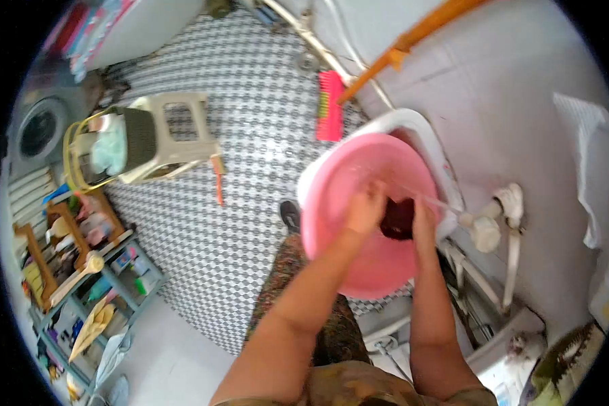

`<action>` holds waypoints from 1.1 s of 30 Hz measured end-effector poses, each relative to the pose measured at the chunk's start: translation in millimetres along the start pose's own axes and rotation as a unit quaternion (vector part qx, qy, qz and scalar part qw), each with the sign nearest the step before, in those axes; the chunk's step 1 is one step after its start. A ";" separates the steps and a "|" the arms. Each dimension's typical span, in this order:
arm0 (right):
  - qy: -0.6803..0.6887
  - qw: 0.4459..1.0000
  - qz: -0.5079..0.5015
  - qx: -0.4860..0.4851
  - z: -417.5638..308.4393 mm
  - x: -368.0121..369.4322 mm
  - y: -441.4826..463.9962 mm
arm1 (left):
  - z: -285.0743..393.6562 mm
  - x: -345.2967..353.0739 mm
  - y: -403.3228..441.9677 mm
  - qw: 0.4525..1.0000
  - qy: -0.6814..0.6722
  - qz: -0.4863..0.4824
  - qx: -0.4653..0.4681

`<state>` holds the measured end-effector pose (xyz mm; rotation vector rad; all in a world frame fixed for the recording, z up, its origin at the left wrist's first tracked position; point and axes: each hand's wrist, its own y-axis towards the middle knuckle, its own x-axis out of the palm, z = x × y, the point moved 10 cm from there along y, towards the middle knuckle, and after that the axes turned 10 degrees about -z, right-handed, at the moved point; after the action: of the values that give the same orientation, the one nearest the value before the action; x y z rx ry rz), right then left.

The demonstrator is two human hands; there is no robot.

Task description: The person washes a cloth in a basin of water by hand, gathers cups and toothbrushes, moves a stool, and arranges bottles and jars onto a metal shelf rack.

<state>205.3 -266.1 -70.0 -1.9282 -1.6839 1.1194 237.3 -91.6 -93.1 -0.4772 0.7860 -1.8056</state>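
A dark maroon piece of cloth (pixel 397 220) hangs between my two hands inside a large pink basin (pixel 320 233). My left hand (pixel 367 206) is closed at the cloth's upper left edge, its fingers slightly blurred. On the cloth's right side, my right hand (pixel 423 220) grips the edge, fingers partly hidden. The basin rests on a white sink (pixel 442 157), whose rim shows behind it. From a white tap fitting (pixel 485 233) at the right, a thin pale streak crosses over the basin near my right hand; I cannot tell if it is water.
A pink brush-like item (pixel 330 108) lies on the patterned floor beyond the basin. An orange pole (pixel 419 34) slants against the wall. At the left are a beige stool (pixel 199 145) with a basket (pixel 141 139), a blue shelf (pixel 142 298) and a washing machine (pixel 40 128).
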 end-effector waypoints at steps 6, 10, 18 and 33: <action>-0.138 0.977 -0.066 -0.151 15.6 25.0 21.8 | -0.7 -40.7 -2.4 0.969 0.176 0.159 0.071; -0.384 0.915 0.005 -0.123 33.5 30.8 27.4 | 17.4 -30.2 -2.8 0.979 0.146 0.077 0.122; -0.222 0.948 -0.134 -0.185 -87.1 16.2 -90.0 | 31.6 11.9 11.3 0.963 0.114 -0.071 0.233; -0.205 0.940 0.075 -0.263 -65.3 15.6 -116.7 | -11.0 73.2 -91.4 0.809 -0.532 -0.221 -0.117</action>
<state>175.2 -208.6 48.0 -2.2854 -2.2800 1.2948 142.8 -136.2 -39.4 -1.7557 0.0745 -1.4681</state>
